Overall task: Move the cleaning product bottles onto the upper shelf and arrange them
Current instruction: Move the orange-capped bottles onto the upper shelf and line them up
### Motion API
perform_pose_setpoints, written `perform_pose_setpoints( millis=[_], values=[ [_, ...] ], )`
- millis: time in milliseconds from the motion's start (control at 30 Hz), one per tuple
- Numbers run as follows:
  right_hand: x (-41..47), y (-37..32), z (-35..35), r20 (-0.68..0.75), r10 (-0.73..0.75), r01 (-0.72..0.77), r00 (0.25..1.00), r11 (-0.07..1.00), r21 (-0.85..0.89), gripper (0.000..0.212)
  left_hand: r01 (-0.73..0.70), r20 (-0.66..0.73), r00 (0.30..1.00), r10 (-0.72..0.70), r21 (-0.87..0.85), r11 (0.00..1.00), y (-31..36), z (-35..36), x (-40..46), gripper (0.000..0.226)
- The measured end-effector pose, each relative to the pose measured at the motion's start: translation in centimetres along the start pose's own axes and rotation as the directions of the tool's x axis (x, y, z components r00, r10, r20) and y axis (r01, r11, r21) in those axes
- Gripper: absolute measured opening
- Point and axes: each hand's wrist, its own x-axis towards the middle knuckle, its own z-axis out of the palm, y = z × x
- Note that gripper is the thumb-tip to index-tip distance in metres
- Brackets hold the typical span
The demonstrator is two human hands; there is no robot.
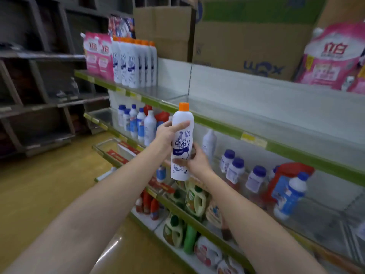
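A white cleaner bottle (182, 133) with an orange cap and a blue label stands upright in the air in front of the shelves. My left hand (166, 134) grips its upper body from the left, with fingers across the front. My right hand (198, 160) holds its lower part from behind and to the right. A row of several matching orange-capped bottles (134, 64) stands at the left end of the upper shelf (215, 104), whose middle stretch is bare.
Pink refill pouches (97, 55) stand left of that row, and another pink pouch (331, 56) sits at the right. Cardboard boxes (246, 42) stand behind. The shelf below holds blue-capped bottles (235, 169) and a red sprayer (288, 175). Lower shelves carry detergent jugs (194, 200).
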Motion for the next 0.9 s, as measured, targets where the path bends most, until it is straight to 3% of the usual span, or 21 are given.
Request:
perform_pose_setpoints(
  millis=[300,400,567,633,767,833,900],
  values=[
    [16.4,-9.9,2.8,-0.142,-0.228,0.249,0.963,0.957,0.15,0.047,-0.265,0.076,0.963,0.26,0.058,0.963,12.9,0.3,12.1,0.044],
    [21.7,-12.1,3.4,-0.241,-0.284,0.317,0.928,0.942,0.113,0.042,-0.329,0.067,0.944,0.322,0.217,0.919,16.5,0.6,17.2,0.044],
    [29.4,-13.5,4.7,-0.266,-0.289,0.321,0.92,0.944,0.083,0.04,-0.465,0.169,0.878,0.448,0.524,0.714,20.9,0.0,24.5,0.055],
    [32.4,-13.5,5.6,-0.259,-0.276,0.304,0.926,0.95,0.071,0.039,-0.517,0.227,0.844,0.486,0.588,0.622,21.9,-0.4,26.8,0.065],
    [38.3,-12.5,7.7,-0.215,-0.24,0.247,0.947,0.969,0.006,0.041,-0.515,0.252,0.838,0.484,0.658,0.55,23.3,-2.3,32.1,0.078],
    [40.8,-12.0,8.6,-0.192,-0.228,0.226,0.954,0.974,-0.036,0.04,-0.509,0.314,0.836,0.45,0.751,0.421,24.0,-3.3,35.0,0.078],
    [43.3,-11.7,9.5,-0.184,-0.217,0.209,0.959,0.976,-0.066,0.042,-0.526,0.396,0.803,0.444,0.822,0.218,24.6,-3.7,38.1,0.078]
  ],
)
